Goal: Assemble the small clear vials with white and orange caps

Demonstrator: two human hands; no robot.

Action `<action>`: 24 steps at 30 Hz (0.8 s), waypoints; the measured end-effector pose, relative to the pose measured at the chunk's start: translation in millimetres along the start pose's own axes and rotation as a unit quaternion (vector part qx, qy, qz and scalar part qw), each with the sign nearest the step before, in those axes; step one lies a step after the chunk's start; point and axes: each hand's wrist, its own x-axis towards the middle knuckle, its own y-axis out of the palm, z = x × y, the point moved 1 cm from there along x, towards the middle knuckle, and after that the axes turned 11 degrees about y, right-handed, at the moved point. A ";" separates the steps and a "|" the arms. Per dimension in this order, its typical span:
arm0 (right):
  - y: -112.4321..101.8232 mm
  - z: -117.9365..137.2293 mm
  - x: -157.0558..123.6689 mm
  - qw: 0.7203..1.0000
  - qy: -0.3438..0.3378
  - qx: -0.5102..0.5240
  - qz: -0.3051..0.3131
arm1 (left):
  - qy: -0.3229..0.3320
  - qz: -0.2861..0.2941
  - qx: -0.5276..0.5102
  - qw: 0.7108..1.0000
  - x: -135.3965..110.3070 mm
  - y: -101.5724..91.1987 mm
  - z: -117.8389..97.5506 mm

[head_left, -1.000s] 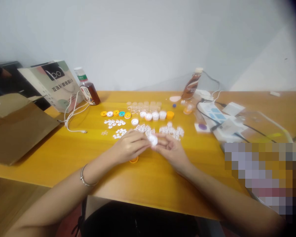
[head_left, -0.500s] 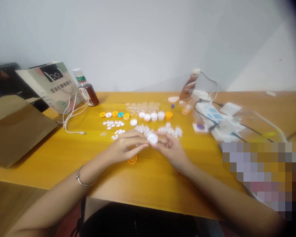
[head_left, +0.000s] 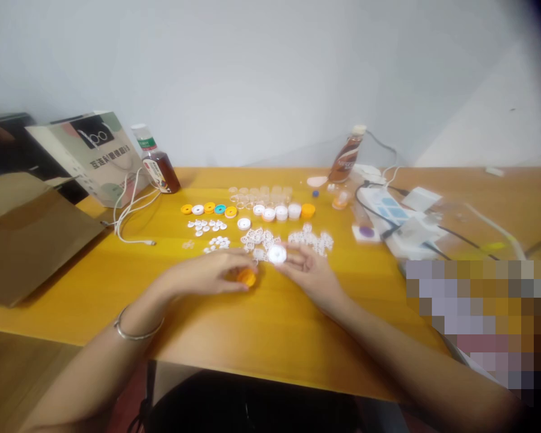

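My right hand [head_left: 310, 272] pinches a small white round cap [head_left: 277, 254] just above the yellow table [head_left: 275, 325]. My left hand [head_left: 210, 273] has closed its fingers on an orange cap [head_left: 246, 277] close to the table top, a little left of the white cap. A silver bangle [head_left: 135, 328] circles my left wrist. Just beyond both hands lie heaps of small white lattice pieces [head_left: 259, 237] and white discs [head_left: 207, 226]. Behind those runs a row of orange, white and teal caps [head_left: 210, 208], then white caps [head_left: 279, 211] and clear cups [head_left: 259, 193].
A brown-liquid bottle [head_left: 155, 159], a paper bag [head_left: 94, 156] and a white cable [head_left: 130, 210] stand at the back left, with a brown cardboard sheet [head_left: 27, 234] at the far left. Another bottle [head_left: 347, 156], a power strip [head_left: 388, 207] and adapters sit at the right.
My left hand left the white cap, dropped toward me and closed on the orange cap that lay on the table. My right hand kept the white cap almost still.
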 end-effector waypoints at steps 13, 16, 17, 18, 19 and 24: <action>5.8 2.4 -6.7 0.999 -0.013 -0.021 0.034 | 0.032 -0.170 -0.192 0.966 10.8 6.5 14.8; 5.4 0.5 -5.9 0.999 -0.017 -0.022 0.033 | 0.034 -0.177 -0.167 0.969 11.4 8.1 12.9; 5.3 -0.1 -5.6 0.999 -0.017 -0.021 0.033 | 0.034 -0.179 -0.154 0.971 11.7 8.5 11.6; 5.3 -0.6 -5.4 0.999 -0.018 -0.020 0.033 | 0.034 -0.180 -0.138 0.973 12.0 9.0 9.9; 5.4 -1.1 -5.2 0.999 -0.019 -0.020 0.034 | 0.036 -0.181 -0.119 0.976 12.5 9.5 7.8; 6.4 -3.6 -4.9 0.998 -0.028 -0.034 0.052 | 0.057 -0.160 0.034 0.985 15.4 11.5 -4.6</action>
